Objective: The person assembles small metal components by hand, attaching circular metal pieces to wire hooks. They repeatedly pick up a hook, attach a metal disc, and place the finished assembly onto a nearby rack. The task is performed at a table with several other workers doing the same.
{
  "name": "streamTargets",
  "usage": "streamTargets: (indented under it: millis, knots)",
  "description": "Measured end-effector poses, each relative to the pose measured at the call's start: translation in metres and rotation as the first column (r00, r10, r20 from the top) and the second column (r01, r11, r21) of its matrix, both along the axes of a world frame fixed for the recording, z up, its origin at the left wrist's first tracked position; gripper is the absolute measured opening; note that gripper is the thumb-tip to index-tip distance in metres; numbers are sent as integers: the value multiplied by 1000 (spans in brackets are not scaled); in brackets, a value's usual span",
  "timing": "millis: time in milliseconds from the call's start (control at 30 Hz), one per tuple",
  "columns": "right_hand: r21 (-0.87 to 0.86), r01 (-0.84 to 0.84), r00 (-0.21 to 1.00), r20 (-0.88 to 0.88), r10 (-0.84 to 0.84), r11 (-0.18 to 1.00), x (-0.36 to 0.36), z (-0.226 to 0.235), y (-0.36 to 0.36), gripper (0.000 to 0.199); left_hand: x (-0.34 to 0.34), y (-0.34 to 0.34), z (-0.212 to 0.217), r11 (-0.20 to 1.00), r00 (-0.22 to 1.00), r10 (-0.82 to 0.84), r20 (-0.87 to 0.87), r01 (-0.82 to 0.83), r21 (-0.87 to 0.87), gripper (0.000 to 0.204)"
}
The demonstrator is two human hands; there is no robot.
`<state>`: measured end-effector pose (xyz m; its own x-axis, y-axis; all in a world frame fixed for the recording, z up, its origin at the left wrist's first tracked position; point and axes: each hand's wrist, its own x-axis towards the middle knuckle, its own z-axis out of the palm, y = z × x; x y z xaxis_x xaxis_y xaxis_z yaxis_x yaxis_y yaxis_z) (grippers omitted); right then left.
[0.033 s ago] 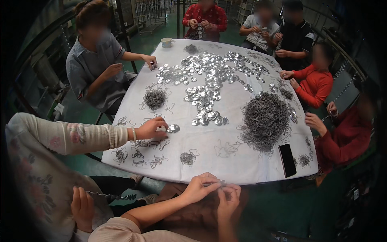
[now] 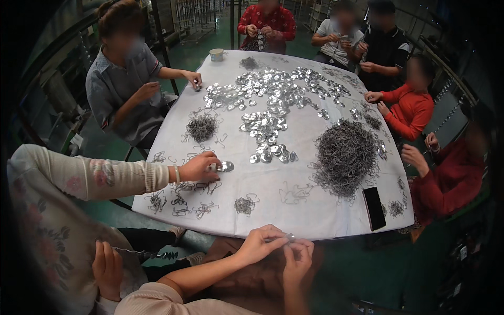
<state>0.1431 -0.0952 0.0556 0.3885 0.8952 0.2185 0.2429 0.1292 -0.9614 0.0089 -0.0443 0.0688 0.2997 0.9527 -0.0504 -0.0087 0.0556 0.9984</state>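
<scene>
My left hand [image 2: 262, 244] and my right hand [image 2: 298, 258] meet just off the table's near edge. Between their fingertips is a small shiny metal disc [image 2: 290, 238], pinched from both sides; whether a wire hook is with it I cannot make out. A little bunch of wire hooks [image 2: 244, 205] lies on the white-covered table [image 2: 268, 212] just beyond my left hand. Farther off, silver discs [image 2: 262, 126] with holes are spread over the middle, and a big tangled heap of wire hooks [image 2: 346, 157] sits to the right.
At my left, a co-worker's hand [image 2: 198, 167] touches several discs, and their other hand [image 2: 107, 270] holds a linked metal strand [image 2: 152, 255]. A dark phone [image 2: 374, 209] lies near the right edge. Other people sit around the table. A small tub [image 2: 217, 54] stands far left.
My hands stay in nearly the same place, the disc catching a bit more light. The far-left co-worker's hand has shifted slightly at the table edge; a right-side co-worker's hand has lifted a little.
</scene>
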Motion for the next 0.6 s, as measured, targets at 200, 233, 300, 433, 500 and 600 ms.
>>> streamTargets:
  millis: [200,233,300,433,500,600]
  knots:
    - [-10,-7,1000,19,7,1000,-1,1,4,14,-2,3,5,998,999,5,38,-3,-61,16]
    - [0,-1,1000,17,1,1000,-2,1,4,14,-2,3,3,998,999,9,51,-6,-63,17]
    - [18,9,1000,13,-10,1000,-3,1,4,14,-1,2,2,998,998,15,67,-11,-66,18]
    - [43,30,999,24,-31,999,-3,-4,3,15,0,1,1,995,1000,10,11,-11,98,18]
    - [56,40,999,34,-42,998,-3,-3,3,15,0,1,0,1000,1000,17,23,-17,19,18]
    - [30,63,996,57,-65,998,-6,3,4,15,2,0,0,999,999,32,8,-32,-30,18]
